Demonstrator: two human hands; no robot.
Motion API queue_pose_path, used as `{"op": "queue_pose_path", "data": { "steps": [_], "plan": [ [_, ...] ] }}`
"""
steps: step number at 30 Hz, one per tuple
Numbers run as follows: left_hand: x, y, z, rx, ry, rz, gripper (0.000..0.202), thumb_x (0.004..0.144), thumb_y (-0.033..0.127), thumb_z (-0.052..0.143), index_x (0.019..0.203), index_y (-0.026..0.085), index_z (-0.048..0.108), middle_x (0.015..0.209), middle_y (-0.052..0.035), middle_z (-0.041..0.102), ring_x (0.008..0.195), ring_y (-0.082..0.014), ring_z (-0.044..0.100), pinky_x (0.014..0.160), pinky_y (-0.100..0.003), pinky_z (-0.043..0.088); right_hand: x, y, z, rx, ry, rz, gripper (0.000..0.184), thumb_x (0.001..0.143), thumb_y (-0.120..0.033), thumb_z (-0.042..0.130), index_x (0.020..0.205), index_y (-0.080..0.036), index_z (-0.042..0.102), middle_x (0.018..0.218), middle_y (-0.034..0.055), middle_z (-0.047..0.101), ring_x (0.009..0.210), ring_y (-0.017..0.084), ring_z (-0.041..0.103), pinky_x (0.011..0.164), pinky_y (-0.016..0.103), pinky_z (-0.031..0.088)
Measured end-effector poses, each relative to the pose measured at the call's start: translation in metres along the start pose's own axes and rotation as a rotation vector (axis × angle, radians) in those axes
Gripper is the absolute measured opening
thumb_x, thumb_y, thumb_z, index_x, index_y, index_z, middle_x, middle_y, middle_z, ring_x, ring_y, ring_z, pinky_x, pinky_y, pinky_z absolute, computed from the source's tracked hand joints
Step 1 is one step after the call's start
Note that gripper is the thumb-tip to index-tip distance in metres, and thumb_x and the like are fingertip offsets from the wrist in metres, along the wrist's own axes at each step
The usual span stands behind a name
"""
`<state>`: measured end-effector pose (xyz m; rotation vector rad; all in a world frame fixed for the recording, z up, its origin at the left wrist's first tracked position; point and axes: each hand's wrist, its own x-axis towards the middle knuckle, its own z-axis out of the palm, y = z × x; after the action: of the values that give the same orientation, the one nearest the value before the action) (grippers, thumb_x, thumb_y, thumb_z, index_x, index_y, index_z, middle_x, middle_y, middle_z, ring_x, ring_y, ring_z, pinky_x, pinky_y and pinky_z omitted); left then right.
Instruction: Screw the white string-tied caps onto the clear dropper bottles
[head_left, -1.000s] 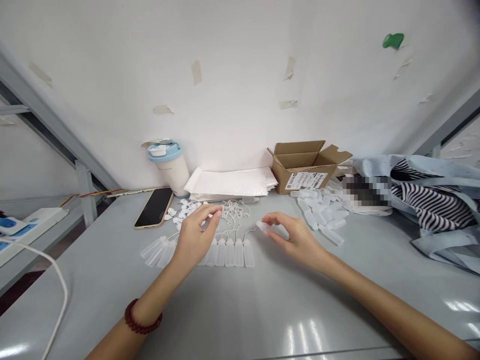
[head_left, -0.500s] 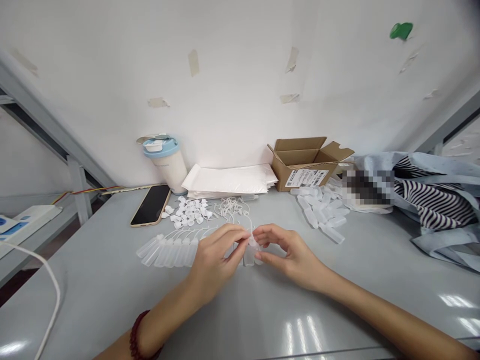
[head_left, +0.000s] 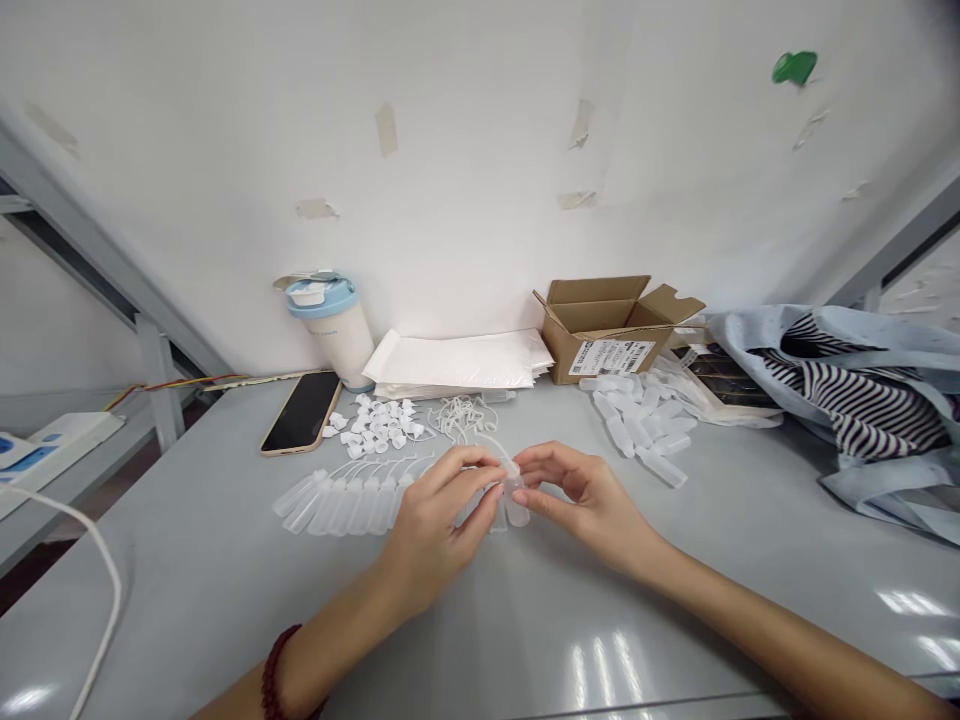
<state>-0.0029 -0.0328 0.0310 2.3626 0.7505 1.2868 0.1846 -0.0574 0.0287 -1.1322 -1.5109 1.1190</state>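
A small translucent plastic bottle (head_left: 517, 513) with a white cord (head_left: 493, 441) trailing from its top stands between my hands. My left hand (head_left: 431, 530) is closed, with thumb and fingertips pinching at the bottle's top, whose details are partly hidden. From the other side, my right hand (head_left: 596, 510) grips its upper part between thumb and fingers. Left of this lies a row of similar bottles with white tops and cords (head_left: 360, 505), running partly behind my left hand. Behind are a pile of small white caps (head_left: 381, 424) and a tangle of white cords (head_left: 459, 412).
Several loose translucent bottles (head_left: 637, 425) lie at right before an open cardboard box (head_left: 611, 345). White envelopes (head_left: 457, 362), a blue-lidded cup (head_left: 334, 335) and a phone (head_left: 301, 412) stand or lie along the back. A light blue bag (head_left: 885, 400) rests far right.
My right thumb and fingers have closed in on the bottle, which is more upright and clearly visible. Its cord now slants to the left. Both hands have otherwise stayed nearly in place.
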Motion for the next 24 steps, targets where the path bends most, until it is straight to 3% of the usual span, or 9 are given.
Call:
{"op": "queue_pose_path", "data": {
  "steps": [9,17,24],
  "plan": [
    [-0.001,0.002,0.0,-0.02,-0.046,-0.001,0.024,0.086,0.01,0.056,0.109,0.02,0.057,0.098,-0.0068,0.066,0.088,-0.0171,0.063,0.076,-0.029,0.054,0.0,-0.005,0.0,0.085,0.02,0.076,0.029,0.072,-0.037,0.076,0.092,-0.02,0.063,0.083,0.0029,0.07,0.081,0.02,0.068,0.075,0.034,0.051],
    [-0.005,-0.001,-0.003,0.052,-0.182,0.071,0.046,0.082,0.026,0.068,0.122,0.02,0.045,0.112,-0.0103,0.058,0.106,-0.0227,0.056,0.089,-0.038,0.051,-0.001,-0.011,0.0,0.187,0.039,0.129,0.029,0.065,-0.035,0.081,0.083,-0.019,0.065,0.083,0.0031,0.07,0.082,0.02,0.067,0.075,0.033,0.051],
    [-0.004,-0.001,-0.001,0.103,-0.161,0.149,0.042,0.083,0.02,0.067,0.12,0.016,0.046,0.111,-0.0116,0.056,0.103,-0.0224,0.053,0.087,-0.037,0.05,0.0,-0.014,-0.003,0.232,0.006,0.177,0.029,0.065,-0.035,0.08,0.083,-0.018,0.065,0.081,0.0022,0.071,0.078,0.018,0.066,0.073,0.031,0.048]
  ]
}}
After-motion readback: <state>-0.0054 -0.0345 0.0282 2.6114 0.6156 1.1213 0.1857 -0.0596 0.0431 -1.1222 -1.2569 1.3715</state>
